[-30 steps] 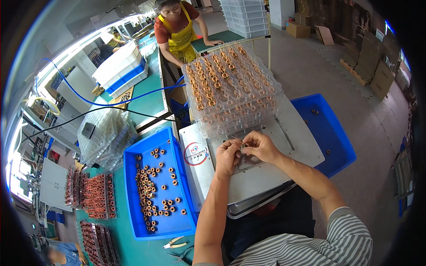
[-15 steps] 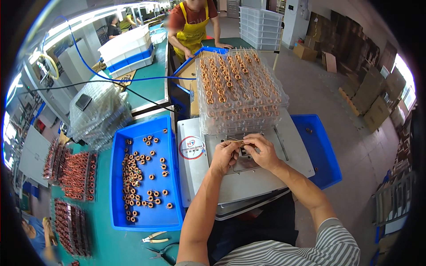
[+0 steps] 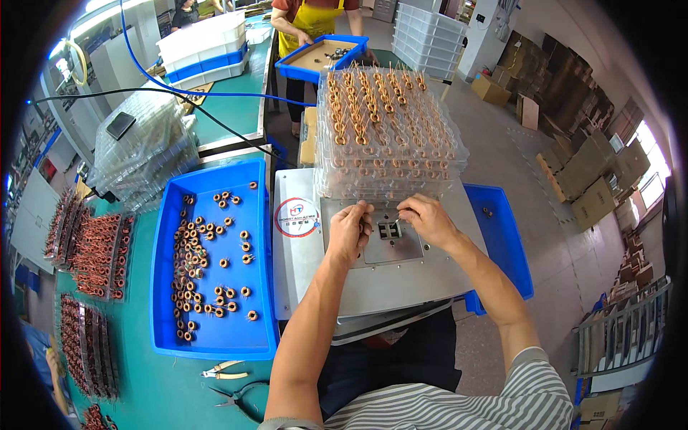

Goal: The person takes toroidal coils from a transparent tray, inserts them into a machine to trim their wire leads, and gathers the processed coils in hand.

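My left hand is closed, fingers curled in, above the grey metal top of a bench machine. What it grips is hidden by the fingers. Across a small gap, my right hand pinches thumb and fingertips together; anything between them is too small to make out. Under the gap sits a square fixture opening in the machine's plate. Just beyond my hands rises a stack of clear plastic trays, its top tray holding rows of copper-wound ring coils with long wire leads.
A blue tray with many loose ring coils stands at left, another blue tray at right. Cutters and pliers lie on the green table. A co-worker holds a blue-rimmed tray beyond the stack.
My hands, together half a second ago with thin wire leads between them, are now apart. The co-worker has raised the blue-rimmed tray. The whole view has shifted slightly.
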Tool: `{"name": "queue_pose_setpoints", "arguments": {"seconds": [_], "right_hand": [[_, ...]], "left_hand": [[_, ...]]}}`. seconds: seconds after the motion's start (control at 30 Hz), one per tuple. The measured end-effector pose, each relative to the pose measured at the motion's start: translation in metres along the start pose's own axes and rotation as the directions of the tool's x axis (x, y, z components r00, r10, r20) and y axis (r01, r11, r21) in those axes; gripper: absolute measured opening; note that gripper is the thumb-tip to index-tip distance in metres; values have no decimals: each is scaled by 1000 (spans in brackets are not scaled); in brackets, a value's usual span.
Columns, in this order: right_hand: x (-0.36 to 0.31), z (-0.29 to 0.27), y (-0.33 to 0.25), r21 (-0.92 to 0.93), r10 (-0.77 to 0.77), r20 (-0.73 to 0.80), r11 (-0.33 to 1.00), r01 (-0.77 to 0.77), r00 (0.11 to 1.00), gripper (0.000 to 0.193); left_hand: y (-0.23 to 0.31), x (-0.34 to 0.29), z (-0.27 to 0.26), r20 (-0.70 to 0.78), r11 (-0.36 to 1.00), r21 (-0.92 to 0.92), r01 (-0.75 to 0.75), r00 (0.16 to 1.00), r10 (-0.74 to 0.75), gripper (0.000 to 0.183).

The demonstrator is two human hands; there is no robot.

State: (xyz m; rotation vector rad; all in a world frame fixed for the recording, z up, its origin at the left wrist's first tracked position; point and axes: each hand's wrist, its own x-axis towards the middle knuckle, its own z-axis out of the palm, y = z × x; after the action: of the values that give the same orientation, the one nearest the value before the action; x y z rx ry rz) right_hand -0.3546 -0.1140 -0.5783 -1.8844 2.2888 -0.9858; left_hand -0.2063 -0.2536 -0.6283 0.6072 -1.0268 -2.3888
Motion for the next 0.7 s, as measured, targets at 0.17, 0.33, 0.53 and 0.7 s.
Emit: {"name": "queue_pose_setpoints", "arguments": {"seconds": [0.17, 0.33, 0.53, 0.7], "right_hand": [[2, 9, 7, 27, -2, 7, 1000, 2, 1000, 15], [3, 7, 9, 63, 25, 35, 998, -27, 999, 15], [6, 3, 5, 18, 53, 42, 998, -53, 998, 16], [4, 10, 8, 1, 73, 37, 997, -73, 997, 16]], "left_hand": [[0, -1, 1, 10, 1000, 12, 6, 1000, -7, 23], [2, -3, 4, 8, 1000, 11, 22, 1000, -22, 23], [0, -1, 1, 16, 999, 26, 22, 1000, -22, 24], [-2, 1, 1, 20, 999, 25, 25, 999, -25, 25]]}}
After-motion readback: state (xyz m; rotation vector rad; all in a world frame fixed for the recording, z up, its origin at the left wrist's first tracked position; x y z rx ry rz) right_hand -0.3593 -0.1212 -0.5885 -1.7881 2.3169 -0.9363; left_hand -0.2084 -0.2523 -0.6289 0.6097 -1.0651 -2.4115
